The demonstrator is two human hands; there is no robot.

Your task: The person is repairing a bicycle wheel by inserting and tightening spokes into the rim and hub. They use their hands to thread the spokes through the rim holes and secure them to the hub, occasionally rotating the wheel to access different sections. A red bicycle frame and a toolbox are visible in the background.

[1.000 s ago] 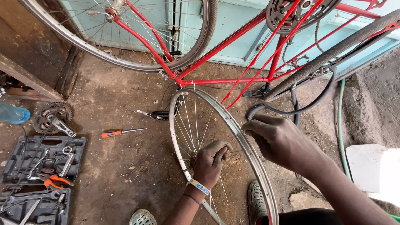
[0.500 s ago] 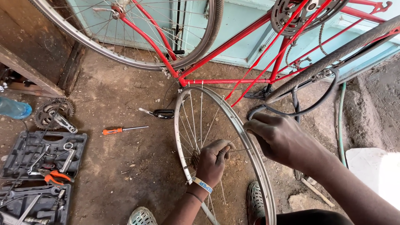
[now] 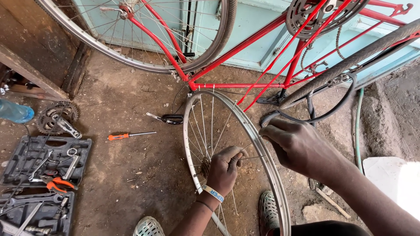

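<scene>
Reaching left hand (image 3: 225, 168) inside wheel rim (image 3: 262, 148) — fingers curled, right hand (image 3: 299, 146) on rim

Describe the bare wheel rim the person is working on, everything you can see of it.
The bare wheel rim looks like silver metal, with no tyre and thin wire spokes. It stands upright on edge on the dirt floor, below the red bicycle frame. The left hand grips near its hub; the right hand is at its edge.

Blue-white printed wristband (image 3: 213, 193) on left wrist; no packages, signs, screens.
</scene>
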